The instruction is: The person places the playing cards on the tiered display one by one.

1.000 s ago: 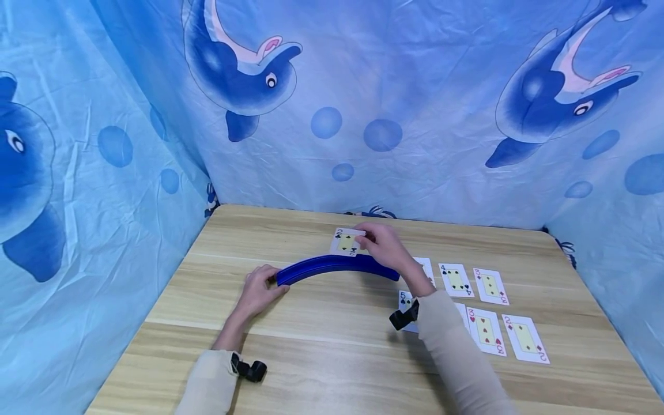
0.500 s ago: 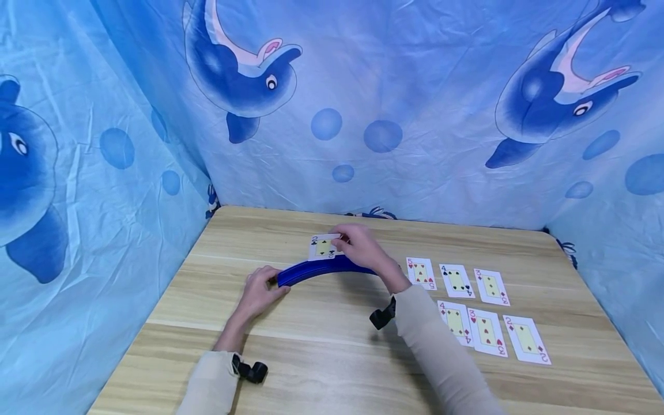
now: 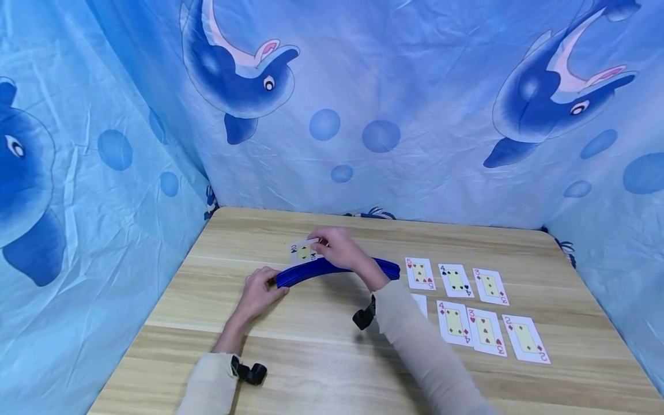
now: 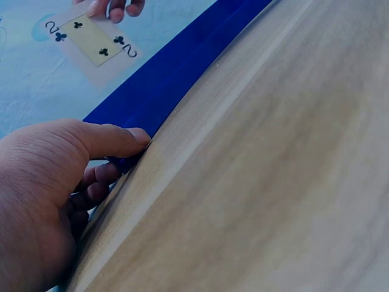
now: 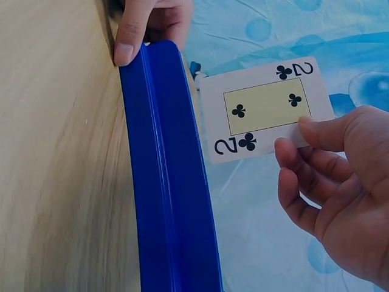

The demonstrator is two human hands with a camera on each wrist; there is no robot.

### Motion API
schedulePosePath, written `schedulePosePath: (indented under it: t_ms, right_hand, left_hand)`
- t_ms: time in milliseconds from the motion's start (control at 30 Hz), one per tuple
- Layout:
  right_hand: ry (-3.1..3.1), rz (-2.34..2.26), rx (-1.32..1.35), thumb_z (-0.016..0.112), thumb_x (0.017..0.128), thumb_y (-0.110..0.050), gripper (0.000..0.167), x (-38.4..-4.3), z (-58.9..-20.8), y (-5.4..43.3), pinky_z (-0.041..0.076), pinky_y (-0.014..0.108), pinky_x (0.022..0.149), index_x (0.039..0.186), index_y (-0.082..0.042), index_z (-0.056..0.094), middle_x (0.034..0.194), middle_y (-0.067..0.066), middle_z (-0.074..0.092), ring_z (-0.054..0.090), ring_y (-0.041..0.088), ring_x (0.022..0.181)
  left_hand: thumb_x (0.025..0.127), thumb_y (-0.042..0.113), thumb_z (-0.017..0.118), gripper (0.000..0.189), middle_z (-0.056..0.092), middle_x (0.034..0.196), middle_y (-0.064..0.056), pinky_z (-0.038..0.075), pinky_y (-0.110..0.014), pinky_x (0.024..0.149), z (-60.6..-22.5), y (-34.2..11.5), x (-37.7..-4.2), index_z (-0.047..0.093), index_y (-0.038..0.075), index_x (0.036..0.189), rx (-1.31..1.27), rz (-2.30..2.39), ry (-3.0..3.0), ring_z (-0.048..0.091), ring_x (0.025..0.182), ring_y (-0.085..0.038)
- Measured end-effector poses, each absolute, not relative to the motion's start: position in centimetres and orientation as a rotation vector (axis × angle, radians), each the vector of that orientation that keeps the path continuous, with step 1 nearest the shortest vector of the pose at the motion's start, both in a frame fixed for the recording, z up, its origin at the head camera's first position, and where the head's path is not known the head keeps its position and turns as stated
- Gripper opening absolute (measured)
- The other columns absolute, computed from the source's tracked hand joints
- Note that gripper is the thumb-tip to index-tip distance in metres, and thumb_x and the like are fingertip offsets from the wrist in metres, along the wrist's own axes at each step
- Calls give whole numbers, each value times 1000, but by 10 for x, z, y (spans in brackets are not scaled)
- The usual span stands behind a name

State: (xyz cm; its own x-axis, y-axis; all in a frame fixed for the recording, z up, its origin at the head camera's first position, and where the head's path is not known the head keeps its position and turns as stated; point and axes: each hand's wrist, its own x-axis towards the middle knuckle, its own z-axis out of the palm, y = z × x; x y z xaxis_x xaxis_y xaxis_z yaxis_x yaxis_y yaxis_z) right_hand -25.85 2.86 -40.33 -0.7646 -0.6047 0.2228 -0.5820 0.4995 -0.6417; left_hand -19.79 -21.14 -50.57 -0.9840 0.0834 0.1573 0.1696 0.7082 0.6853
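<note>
My right hand (image 3: 339, 248) pinches a two of clubs playing card (image 5: 267, 109) by one edge between thumb and fingers, face toward me. The card is beside the back of a curved blue card holder (image 3: 316, 268), near its left part. That holder has a lengthwise groove, seen in the right wrist view. My left hand (image 3: 259, 291) grips the holder's left end, thumb (image 4: 124, 140) on the near side and fingers behind. In the left wrist view the two of clubs (image 4: 91, 45) hangs past the holder's far edge.
Two rows of face-up cards lie on the wooden table (image 3: 311, 357) at right: five of hearts (image 3: 421, 274), four of spades (image 3: 456, 280), three of diamonds (image 3: 490, 286) behind; four of diamonds (image 3: 454, 323), three of hearts (image 3: 486, 331), two of diamonds (image 3: 525, 339) in front. My right sleeve partly covers another card (image 3: 421, 302).
My right hand has carried the two of clubs leftward along the holder, toward its left end. The left hand keeps its grip in place, and the five of hearts has come into full view.
</note>
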Motion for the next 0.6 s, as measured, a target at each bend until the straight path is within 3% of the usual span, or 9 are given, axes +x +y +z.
schedulePosePath:
  t_ms: [600]
  right_hand:
    - [2627, -1119, -1076, 58, 101, -12, 20, -262, -415, 12, 54, 25, 78, 115, -7, 71, 110, 10, 74, 69, 17, 92]
  left_hand:
    - [79, 13, 82, 31, 73, 105, -12, 33, -38, 88, -508, -212, -197, 74, 3, 107, -252, -1134, -2758, 62, 100, -29]
